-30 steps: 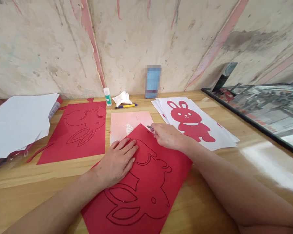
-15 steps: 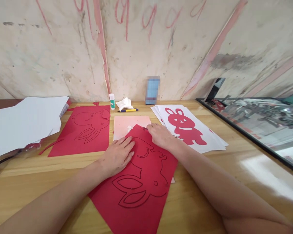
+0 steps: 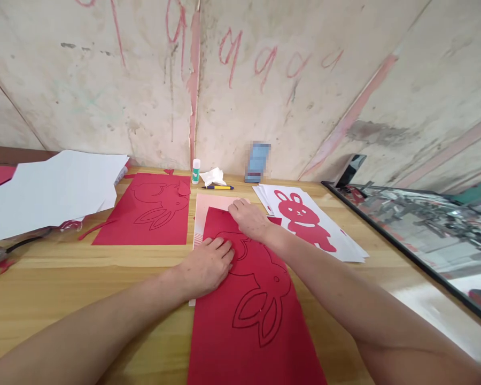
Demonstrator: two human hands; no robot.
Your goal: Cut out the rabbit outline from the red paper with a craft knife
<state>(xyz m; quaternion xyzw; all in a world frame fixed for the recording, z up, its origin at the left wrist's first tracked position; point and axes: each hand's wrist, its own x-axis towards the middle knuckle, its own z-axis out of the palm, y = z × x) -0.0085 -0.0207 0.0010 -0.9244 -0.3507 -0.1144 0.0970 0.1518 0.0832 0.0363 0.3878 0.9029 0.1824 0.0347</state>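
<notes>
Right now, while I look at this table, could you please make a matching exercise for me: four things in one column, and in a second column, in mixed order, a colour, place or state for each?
1. pen
2. left hand
3. tissue
4. glue stick

A. white and crumpled
B. standing upright
C. blue and yellow
D. resting on a red sheet

Right pairs: 1-C, 2-D, 3-A, 4-B

Glue stick [image 3: 196, 172] upright beside crumpled white tissue [image 3: 212, 176]; blue-yellow pen [image 3: 218, 187] in front; blurred blue object [image 3: 257, 163] near wall [image 3: 144, 101].
</notes>
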